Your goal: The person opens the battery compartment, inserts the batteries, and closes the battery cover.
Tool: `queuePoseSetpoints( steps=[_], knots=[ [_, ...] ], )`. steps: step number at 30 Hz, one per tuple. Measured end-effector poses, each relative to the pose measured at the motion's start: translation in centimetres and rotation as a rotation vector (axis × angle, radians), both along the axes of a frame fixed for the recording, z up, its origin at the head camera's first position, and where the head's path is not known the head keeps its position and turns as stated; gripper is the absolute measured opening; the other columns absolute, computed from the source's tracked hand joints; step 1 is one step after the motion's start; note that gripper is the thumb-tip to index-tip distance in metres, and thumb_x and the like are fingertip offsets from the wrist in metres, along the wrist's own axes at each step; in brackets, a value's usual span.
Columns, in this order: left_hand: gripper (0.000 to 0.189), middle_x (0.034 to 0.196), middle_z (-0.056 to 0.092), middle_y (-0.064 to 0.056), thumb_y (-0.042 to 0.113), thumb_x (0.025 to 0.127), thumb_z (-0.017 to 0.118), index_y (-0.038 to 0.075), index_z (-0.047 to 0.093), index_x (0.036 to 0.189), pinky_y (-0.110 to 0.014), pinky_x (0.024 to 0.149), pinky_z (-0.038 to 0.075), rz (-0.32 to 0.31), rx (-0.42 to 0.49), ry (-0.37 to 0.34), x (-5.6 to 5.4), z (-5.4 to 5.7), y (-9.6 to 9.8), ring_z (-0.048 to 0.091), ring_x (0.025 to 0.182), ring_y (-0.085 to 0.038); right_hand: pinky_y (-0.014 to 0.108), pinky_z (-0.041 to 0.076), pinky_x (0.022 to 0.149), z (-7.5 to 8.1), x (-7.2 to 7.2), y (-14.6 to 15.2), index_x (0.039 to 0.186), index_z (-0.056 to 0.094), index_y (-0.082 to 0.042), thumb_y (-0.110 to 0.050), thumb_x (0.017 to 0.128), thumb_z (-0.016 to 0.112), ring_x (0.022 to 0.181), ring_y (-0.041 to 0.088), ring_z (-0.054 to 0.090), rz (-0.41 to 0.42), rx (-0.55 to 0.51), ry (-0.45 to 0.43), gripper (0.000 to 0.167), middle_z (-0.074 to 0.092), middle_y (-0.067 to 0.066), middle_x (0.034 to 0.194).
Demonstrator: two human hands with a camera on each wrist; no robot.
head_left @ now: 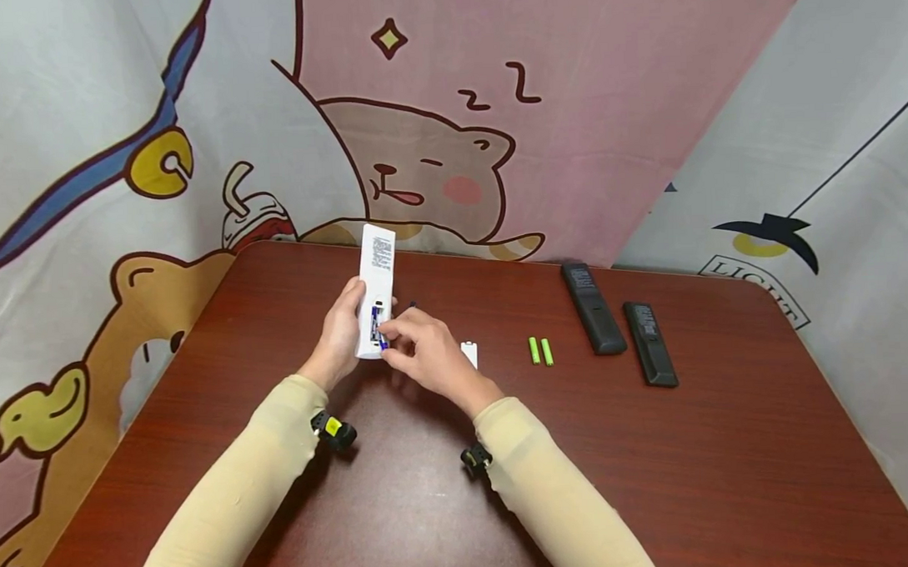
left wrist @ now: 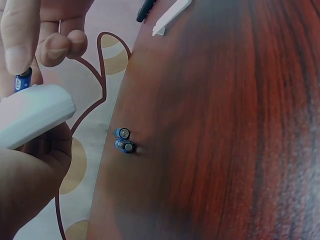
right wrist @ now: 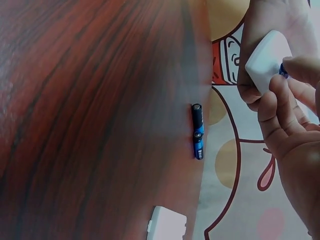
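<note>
A white remote control (head_left: 378,265) is held upright in my left hand (head_left: 339,331), its back facing me and its battery compartment uncovered. Inside the compartment (head_left: 376,319) something blue shows, likely a battery, partly hidden by fingers. My right hand (head_left: 436,355) pinches a blue battery (left wrist: 22,82) between thumb and fingers, right at the compartment's edge. In the right wrist view only a bit of that battery (right wrist: 284,71) appears between the fingertips. Beyond the hands, blue batteries (right wrist: 198,132) lie on the table. A white battery cover (head_left: 469,353) rests behind my right wrist.
Two green batteries (head_left: 541,351) lie side by side on the brown table (head_left: 432,518), right of my hands. Farther right are two black remote controls, the longer one (head_left: 593,308) and the shorter one (head_left: 650,343). A printed cloth (head_left: 569,129) hangs behind the table's back edge.
</note>
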State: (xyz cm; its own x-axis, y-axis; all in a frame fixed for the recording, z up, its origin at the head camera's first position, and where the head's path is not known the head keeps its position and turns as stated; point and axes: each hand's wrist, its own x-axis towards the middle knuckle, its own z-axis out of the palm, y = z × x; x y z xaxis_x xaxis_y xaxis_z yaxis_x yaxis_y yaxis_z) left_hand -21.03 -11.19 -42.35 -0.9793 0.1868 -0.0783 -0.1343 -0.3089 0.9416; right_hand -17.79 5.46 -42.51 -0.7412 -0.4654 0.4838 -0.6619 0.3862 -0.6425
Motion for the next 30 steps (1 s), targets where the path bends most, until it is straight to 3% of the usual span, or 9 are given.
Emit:
queuePoseSetpoints(
  steps=[11, 20, 25, 30],
  knots=[
    [0.030, 0.095, 0.061, -0.001, 0.029, 0.113, 0.020, 0.013, 0.043, 0.124, -0.025, 0.062, 0.049, -0.001, 0.006, 0.002, -0.01, -0.07, 0.39, 0.058, 0.069, -0.011, 0.020, 0.055, 0.072, -0.21, -0.13, -0.06, 0.110, 0.072, 0.004, 0.002, 0.087, 0.079, 0.079, 0.021, 0.070, -0.036, -0.036, -0.025, 0.024, 0.066, 0.013, 0.096],
    [0.030, 0.097, 0.061, -0.002, 0.030, 0.113, 0.019, 0.016, 0.042, 0.126, -0.027, 0.061, 0.050, -0.025, -0.002, -0.009, 0.03, 0.21, 0.72, 0.059, 0.071, -0.013, 0.023, 0.054, 0.071, -0.39, -0.29, -0.01, 0.112, 0.070, 0.003, 0.000, 0.086, 0.080, 0.078, 0.019, 0.067, -0.087, -0.036, 0.011, 0.028, 0.065, 0.011, 0.094],
    [0.030, 0.098, 0.061, -0.002, 0.030, 0.113, 0.019, 0.018, 0.043, 0.126, -0.028, 0.061, 0.050, -0.023, 0.011, -0.027, 0.03, 0.27, 0.68, 0.059, 0.072, -0.013, 0.023, 0.053, 0.069, -0.49, -0.30, -0.02, 0.108, 0.069, 0.002, -0.002, 0.086, 0.081, 0.076, 0.019, 0.067, -0.104, -0.040, 0.016, 0.026, 0.065, 0.011, 0.091],
    [0.031, 0.097, 0.063, -0.001, 0.028, 0.113, 0.020, 0.015, 0.043, 0.128, -0.028, 0.064, 0.053, -0.011, 0.016, -0.003, -0.02, 0.20, 0.60, 0.063, 0.076, -0.012, 0.023, 0.052, 0.067, -0.49, -0.20, -0.05, 0.099, 0.066, 0.001, -0.005, 0.086, 0.082, 0.074, 0.020, 0.067, -0.133, -0.041, -0.023, 0.022, 0.067, 0.010, 0.090]
  ],
)
